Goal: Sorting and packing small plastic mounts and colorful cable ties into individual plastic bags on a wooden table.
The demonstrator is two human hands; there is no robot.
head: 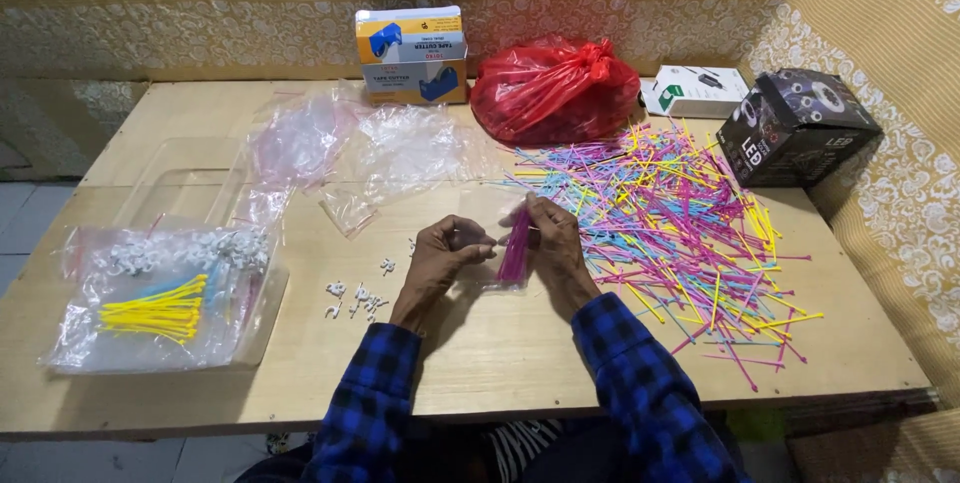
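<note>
Head view: wooden table [500, 363], both hands at its centre.
Left hand [447, 248]: fingers curled, tips pinching the edge of a small clear bag [497, 278].
Right hand [553, 241]: closed around a bundle of magenta cable ties [514, 248], gripping its upper end.
Bundle position: between the two hands, partly inside the bag.
Bundle axis: near upright in view, top leaning slightly right.
Right of hands: loose multicoloured cable ties [690, 223] spread to the table's right edge.
Left of hands: small white clips [352, 297]; farther left, clear tray [165, 313] with yellow ties.
Open room: bare wood between hands and near edge.
</note>
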